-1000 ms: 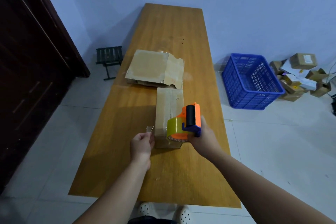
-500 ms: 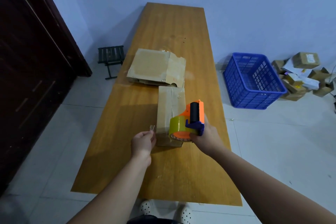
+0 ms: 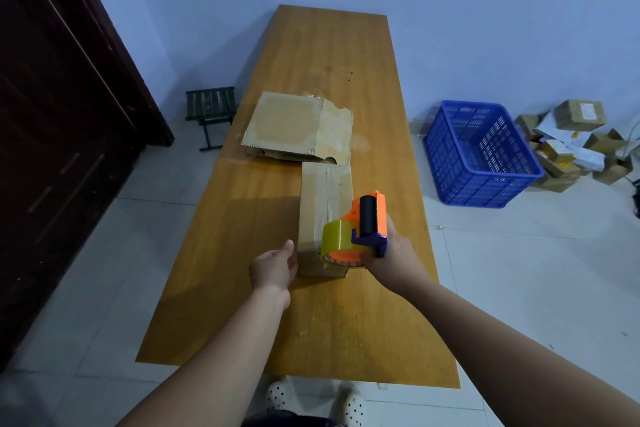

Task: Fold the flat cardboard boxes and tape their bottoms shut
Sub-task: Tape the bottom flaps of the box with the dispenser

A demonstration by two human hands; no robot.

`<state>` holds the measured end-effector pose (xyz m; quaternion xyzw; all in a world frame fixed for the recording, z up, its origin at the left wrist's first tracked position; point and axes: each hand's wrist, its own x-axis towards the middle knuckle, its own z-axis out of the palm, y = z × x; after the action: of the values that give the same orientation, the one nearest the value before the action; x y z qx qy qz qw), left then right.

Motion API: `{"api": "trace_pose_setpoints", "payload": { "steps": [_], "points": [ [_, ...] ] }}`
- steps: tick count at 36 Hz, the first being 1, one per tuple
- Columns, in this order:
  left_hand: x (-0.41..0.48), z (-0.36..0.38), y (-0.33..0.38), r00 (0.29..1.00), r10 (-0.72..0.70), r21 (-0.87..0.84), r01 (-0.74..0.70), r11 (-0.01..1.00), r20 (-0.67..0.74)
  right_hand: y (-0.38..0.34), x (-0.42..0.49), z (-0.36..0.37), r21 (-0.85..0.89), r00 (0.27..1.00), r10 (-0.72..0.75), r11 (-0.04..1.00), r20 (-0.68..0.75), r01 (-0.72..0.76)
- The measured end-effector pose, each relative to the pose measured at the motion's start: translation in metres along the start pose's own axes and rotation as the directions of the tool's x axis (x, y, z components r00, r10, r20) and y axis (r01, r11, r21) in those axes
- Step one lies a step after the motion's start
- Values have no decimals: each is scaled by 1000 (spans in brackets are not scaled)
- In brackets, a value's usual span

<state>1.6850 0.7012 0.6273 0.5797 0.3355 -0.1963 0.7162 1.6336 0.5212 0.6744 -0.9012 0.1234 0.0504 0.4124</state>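
A folded cardboard box [image 3: 322, 204] lies lengthwise on the wooden table [image 3: 329, 45], with clear tape along its top seam. My left hand [image 3: 273, 269] is clasped against its near left corner, thumb up along the side. My right hand [image 3: 391, 256] grips an orange and blue tape dispenser [image 3: 369, 218]. The dispenser's yellowish tape roll [image 3: 337, 236] sits over the near end of the box. Behind the box lies a stack of flat cardboard boxes [image 3: 287, 125].
A blue plastic crate [image 3: 481, 156] stands on the tiled floor right of the table, with a pile of small parcels [image 3: 571, 142] beyond it. A small dark stool [image 3: 209, 107] and a dark wooden door [image 3: 52, 114] are on the left.
My left hand, which pinched a loose end of tape beside the box, has moved right onto the box's near left corner. The dispenser has stayed at the near end.
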Motion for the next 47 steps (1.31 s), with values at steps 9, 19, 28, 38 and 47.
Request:
{"api": "trace_pose_setpoints", "payload": {
  "steps": [9, 19, 28, 38, 47],
  "points": [
    [1, 1, 0, 1000, -21, 140, 24, 990, -19, -5, 2, -2, -29, 1000, -4, 1000, 28, 4],
    [2, -2, 7, 984, -160, 239, 136, 962, 84, -2, 2, -1, -55, 999, -22, 998, 28, 23],
    [-11, 4, -22, 958, -287, 327, 275, 904, -12, -3, 3, -2, -50, 999, -18, 999, 34, 20],
    [-15, 2, -28, 861, 483, 601, -472, 644, 159, 0, 6, -2, -66, 999, -8, 998, 45, 11],
    [-20, 4, -33, 878, 411, 669, -461, 583, 247, 7, 11, 1, -94, 999, -6, 996, 47, 10]
  ]
}}
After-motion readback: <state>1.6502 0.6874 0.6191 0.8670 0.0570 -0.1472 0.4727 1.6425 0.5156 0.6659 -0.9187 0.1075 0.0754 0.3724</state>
